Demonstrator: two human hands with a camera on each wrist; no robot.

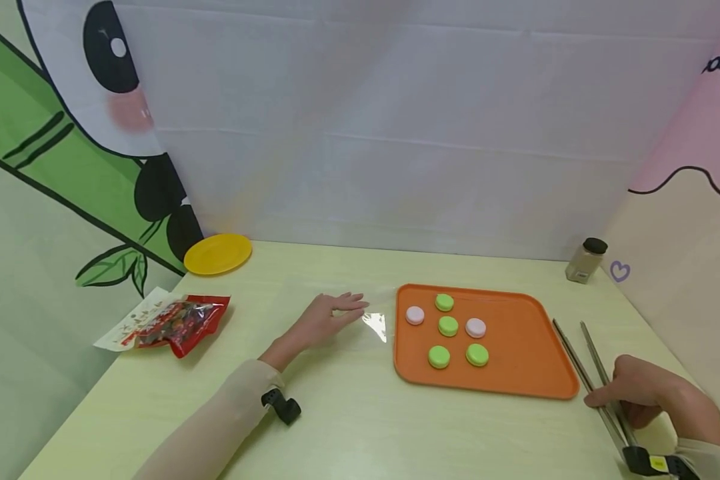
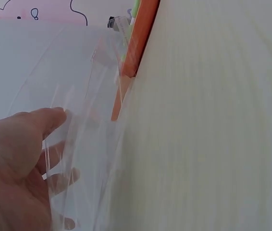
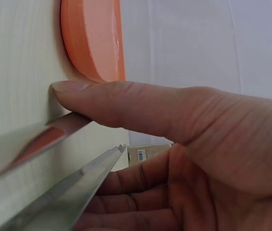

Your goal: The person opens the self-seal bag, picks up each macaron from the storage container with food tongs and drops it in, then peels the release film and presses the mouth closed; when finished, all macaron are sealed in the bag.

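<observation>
My left hand [image 1: 327, 319] reaches over a clear plastic bag [image 1: 377, 327] left of the orange tray, fingers nearly straight. In the left wrist view the clear film [image 2: 90, 144] rises in folds against the thumb and fingers. My right hand [image 1: 654, 393] holds metal tongs [image 1: 576, 360] beside the tray's right edge. The thumb lies on one arm of the tongs and curled fingers are at the other; the tips stand apart with nothing between them. On the orange tray [image 1: 516, 353] sit several green macarons [image 1: 448, 326] and two pale pink macarons [image 1: 475, 327].
A yellow plate [image 1: 219, 254] lies at the table's back left corner. In front of it is a red and white snack packet [image 1: 180, 323]. A small jar with a black lid [image 1: 585, 261] stands at the back right. A printed cloth [image 1: 396, 133] hangs behind the table.
</observation>
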